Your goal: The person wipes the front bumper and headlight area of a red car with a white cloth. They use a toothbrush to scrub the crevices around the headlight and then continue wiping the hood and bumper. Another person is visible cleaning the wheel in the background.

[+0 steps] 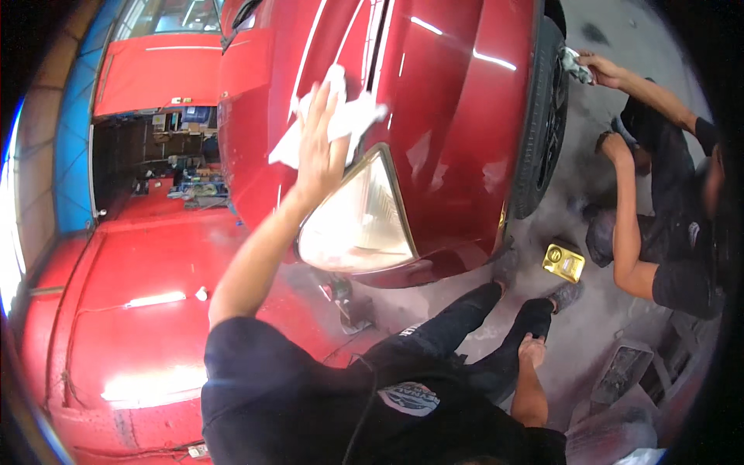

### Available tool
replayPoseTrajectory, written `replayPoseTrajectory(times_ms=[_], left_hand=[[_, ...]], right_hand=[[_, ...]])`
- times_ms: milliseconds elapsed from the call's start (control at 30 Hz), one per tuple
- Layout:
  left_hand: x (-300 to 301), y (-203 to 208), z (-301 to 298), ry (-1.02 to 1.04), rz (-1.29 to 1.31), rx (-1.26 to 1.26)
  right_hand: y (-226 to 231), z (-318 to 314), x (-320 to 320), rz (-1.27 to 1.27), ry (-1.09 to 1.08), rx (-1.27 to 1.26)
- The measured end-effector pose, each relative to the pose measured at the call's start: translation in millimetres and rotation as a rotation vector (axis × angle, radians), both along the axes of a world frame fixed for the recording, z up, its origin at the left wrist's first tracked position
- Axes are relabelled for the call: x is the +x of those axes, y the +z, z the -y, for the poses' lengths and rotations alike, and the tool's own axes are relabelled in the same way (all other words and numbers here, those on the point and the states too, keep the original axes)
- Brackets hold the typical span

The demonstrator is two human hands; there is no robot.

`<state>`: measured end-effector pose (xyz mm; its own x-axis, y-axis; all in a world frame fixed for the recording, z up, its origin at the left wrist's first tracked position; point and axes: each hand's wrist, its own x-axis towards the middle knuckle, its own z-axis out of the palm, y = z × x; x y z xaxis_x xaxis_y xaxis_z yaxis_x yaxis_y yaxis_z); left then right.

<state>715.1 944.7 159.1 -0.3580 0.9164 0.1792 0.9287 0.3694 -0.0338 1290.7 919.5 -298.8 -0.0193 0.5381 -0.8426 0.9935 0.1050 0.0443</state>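
My left hand (320, 151) is stretched up over a red car. It presses a crumpled white cloth (358, 116) against the bonnet (291, 85), just above the headlight (360, 221). The fingers lie long over the cloth, and its loose corners stick out on both sides. The headlight's lens looks pale and yellowish. Low on the right, my right hand (532, 350) rests by the knee of my dark trousers (457, 318). Its fingers look curled in, with nothing visible in them.
At the right a co-worker in dark clothes (674, 194) crouches, holding a grey-white cloth (575, 66) against the car's front tyre (536, 116). A yellow-gold can (563, 263) lies on the grey floor between us. On the left are red panels (132, 325) and cluttered shelves (186, 167).
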Motion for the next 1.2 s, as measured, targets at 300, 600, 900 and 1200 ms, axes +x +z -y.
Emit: replayPoseTrajectory(times_ms=[300,600,900,1200], left_hand=[[56.1,-21.2,135.8,0.335,0.081,-0.003],[50.7,-3.2,33.1,0.191,0.164,0.073],[22.2,13.9,-42.1,0.055,0.117,0.006],[-14.8,17.3,-103.0,-0.057,0.162,0.059]], right_hand=[[19.7,-12.5,-21.9,0.033,0.013,-0.06],[28.3,-6.5,-34.0,0.052,-0.066,-0.015],[42.3,-11.1,-44.8,0.057,-0.105,-0.043],[11.9,8.8,-30.7,0.025,-0.063,0.022]])
